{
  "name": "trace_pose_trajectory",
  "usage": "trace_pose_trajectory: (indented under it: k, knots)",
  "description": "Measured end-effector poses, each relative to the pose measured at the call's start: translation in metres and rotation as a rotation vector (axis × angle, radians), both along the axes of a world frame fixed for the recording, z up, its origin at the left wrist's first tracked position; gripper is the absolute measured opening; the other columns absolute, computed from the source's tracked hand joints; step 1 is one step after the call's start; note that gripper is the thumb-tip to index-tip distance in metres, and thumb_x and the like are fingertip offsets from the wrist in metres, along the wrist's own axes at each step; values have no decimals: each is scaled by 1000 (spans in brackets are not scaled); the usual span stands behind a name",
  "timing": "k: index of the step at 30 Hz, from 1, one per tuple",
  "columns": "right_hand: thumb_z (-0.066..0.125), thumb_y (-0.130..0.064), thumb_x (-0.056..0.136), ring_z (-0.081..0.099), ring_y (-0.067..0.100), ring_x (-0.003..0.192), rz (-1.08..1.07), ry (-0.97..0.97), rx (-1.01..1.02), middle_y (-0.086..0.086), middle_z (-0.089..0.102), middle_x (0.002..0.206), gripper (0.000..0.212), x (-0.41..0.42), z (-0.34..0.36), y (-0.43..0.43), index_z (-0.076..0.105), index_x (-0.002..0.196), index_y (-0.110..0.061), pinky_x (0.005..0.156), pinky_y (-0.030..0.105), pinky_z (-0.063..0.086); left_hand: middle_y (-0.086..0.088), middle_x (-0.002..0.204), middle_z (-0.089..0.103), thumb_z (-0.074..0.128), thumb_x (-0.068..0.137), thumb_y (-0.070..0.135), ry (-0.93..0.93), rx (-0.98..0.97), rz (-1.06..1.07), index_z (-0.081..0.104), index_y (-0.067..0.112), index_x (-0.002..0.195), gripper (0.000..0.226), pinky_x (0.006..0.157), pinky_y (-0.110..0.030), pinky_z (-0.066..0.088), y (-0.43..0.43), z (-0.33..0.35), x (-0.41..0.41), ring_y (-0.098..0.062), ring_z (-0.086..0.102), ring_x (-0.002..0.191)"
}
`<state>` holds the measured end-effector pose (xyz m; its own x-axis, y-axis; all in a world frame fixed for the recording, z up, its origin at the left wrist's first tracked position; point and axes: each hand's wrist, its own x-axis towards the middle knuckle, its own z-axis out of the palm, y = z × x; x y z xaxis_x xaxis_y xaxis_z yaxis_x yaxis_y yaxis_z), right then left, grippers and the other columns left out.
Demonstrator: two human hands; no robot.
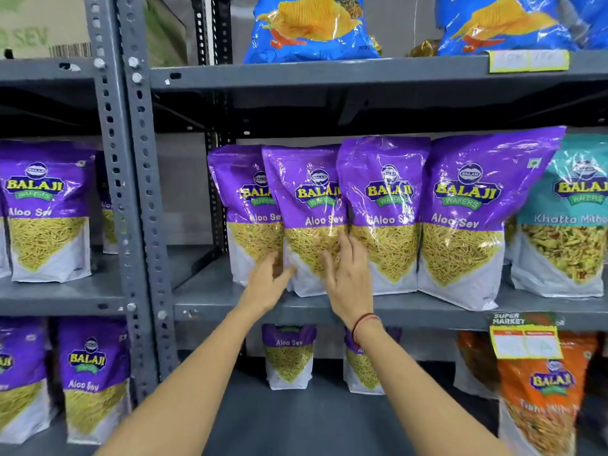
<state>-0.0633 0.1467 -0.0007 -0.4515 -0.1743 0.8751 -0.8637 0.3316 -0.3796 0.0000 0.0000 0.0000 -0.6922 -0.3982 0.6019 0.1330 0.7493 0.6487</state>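
Note:
Several purple Aloo Sev bags stand in a row on the middle grey shelf [329,309]. The second bag from the left [309,205] leans slightly left, overlapping the leftmost bag [241,205]. My left hand [267,284] reaches to that bag's lower left corner, fingers loosely curved against its edge. My right hand [345,278] lies against its lower right front with fingers spread and fairly straight. Neither hand clearly grips the bag. To the right stand two more Aloo Sev bags [385,212] [467,218].
A teal Khatta Mitha bag [566,225] stands at the right end. Blue chip bags [312,28] sit on the shelf above. Smaller Aloo Sev bags [289,357] and an orange bag [546,396] fill the shelf below. Perforated grey uprights [131,192] separate a left rack holding more purple bags [49,209].

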Motion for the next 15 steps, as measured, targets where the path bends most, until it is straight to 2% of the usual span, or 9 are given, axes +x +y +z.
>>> trace_pose_trajectory:
  k: [2, 3, 6, 8, 10, 13, 15]
  knots:
    - [45, -18, 97, 41, 36, 130, 36, -109, -35, 23, 48, 136, 42, 0, -8, 4, 42, 134, 2, 109, 36, 30, -15, 103, 66, 57, 90, 28, -71, 17, -38, 56, 12, 102, 21, 77, -32, 46, -1, -3, -4, -33, 61, 101]
    - [43, -16, 97, 40, 34, 132, 44, -137, -38, 21, 47, 138, 40, -2, -13, 5, 42, 133, 2, 109, 33, 28, -15, 99, 66, 61, 87, 28, -96, 37, -41, 55, 12, 99, 21, 77, -36, 47, -2, -3, -7, -35, 61, 100]
    - [39, -9, 97, 45, 31, 129, 43, -221, -43, 19, 52, 136, 37, -5, -15, 5, 44, 132, 3, 104, 32, 33, -6, 115, 63, 75, 75, 33, -190, 104, -74, 51, 12, 117, 53, 92, -38, 46, 1, 2, -11, -26, 58, 108]
    - [39, -6, 96, 52, 33, 120, 62, -255, -90, 19, 58, 129, 36, -5, -12, 4, 47, 130, 1, 97, 34, 38, 2, 117, 58, 80, 67, 36, -214, 133, -71, 46, 12, 126, 72, 88, -29, 44, 5, 5, -14, -18, 53, 108]
    - [40, -3, 94, 54, 33, 116, 99, -291, -118, 19, 60, 127, 37, -5, -14, 3, 48, 130, 1, 92, 32, 39, 5, 111, 55, 82, 64, 37, -194, 172, -33, 47, 12, 125, 75, 77, -21, 40, 10, 4, -16, -15, 52, 103]
    - [41, -4, 94, 52, 30, 119, 159, -338, -122, 16, 58, 131, 39, -3, -15, 5, 46, 133, -1, 92, 26, 35, 3, 108, 59, 84, 59, 41, -155, 232, 33, 52, 11, 119, 75, 78, -26, 41, 13, 2, -17, -16, 55, 98]
    - [41, -6, 95, 51, 29, 122, 210, -378, -134, 16, 56, 133, 39, -4, -14, 8, 44, 134, -2, 97, 26, 35, 0, 106, 65, 85, 54, 45, -152, 244, 98, 57, 11, 111, 72, 77, -31, 47, 15, 2, -16, -18, 59, 95]
